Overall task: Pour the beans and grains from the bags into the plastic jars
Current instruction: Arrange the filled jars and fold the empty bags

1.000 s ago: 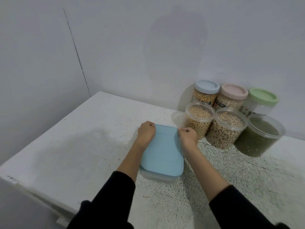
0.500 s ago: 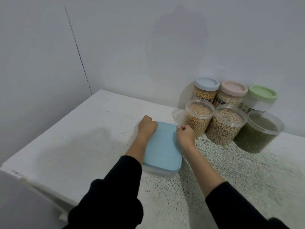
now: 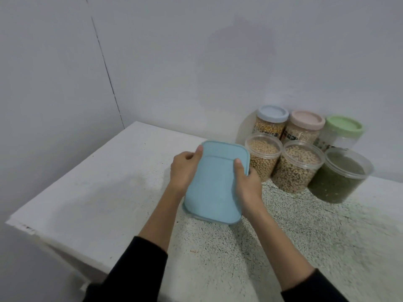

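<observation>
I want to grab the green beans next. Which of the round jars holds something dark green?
The front-row jar farthest right, with a clear lid. The other two front jars hold tan and speckled beans; the green-lidded jar behind looks nearly empty.

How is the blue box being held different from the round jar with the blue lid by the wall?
The blue box is flat and rectangular; the blue-lidded jar is tall and round. The box is gripped by both hands, left hand and right hand, while the jar stands untouched against the wall. The jar's yellowish grains show through its clear side; the box's contents are hidden under its lid. Both have pale blue lids, closed.
</observation>
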Available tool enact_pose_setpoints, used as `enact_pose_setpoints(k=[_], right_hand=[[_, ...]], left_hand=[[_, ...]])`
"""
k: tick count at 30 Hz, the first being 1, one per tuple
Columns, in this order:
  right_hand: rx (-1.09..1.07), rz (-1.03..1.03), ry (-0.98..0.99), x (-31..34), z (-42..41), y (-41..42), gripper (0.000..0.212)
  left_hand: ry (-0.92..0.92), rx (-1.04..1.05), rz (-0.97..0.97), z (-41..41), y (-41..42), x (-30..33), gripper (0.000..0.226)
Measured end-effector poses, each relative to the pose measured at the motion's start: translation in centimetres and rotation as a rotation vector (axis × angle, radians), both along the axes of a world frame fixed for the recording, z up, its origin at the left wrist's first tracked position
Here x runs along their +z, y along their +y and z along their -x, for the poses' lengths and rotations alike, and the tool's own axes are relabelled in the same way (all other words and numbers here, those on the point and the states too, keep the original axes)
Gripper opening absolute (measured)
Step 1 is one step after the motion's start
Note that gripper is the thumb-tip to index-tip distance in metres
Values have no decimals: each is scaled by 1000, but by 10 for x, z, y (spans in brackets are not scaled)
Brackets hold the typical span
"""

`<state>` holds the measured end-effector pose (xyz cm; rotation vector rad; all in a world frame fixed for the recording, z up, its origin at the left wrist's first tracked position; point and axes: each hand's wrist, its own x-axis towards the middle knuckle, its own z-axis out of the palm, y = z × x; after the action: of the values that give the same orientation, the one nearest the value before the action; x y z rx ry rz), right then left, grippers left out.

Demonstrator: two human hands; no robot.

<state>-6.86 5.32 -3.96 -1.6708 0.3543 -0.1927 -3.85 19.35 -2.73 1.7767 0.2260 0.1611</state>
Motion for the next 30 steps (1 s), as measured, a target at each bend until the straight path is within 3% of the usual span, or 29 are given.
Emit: enact_pose_setpoints(k=[3, 8, 10, 17, 22, 30], right_hand=[[-48, 19, -84, 7, -4, -7, 41], [75, 21, -12, 6, 6, -9, 50], [88, 42, 18, -3, 14, -7, 58], [7, 64, -3, -10, 18, -7, 50], [46, 26, -7, -10, 24, -10, 47], [-57, 122, -65, -23, 61, -66, 39]], left_hand=[[204, -114, -34, 16, -4, -6, 60], [116, 79, -117, 29, -16, -15, 62], [113, 128, -76, 29, -16, -17, 64], [73, 89, 207, 51, -22, -24, 55], [-57, 140, 110, 57, -26, -22, 56], [83, -67, -16, 71, -70, -27, 42]])
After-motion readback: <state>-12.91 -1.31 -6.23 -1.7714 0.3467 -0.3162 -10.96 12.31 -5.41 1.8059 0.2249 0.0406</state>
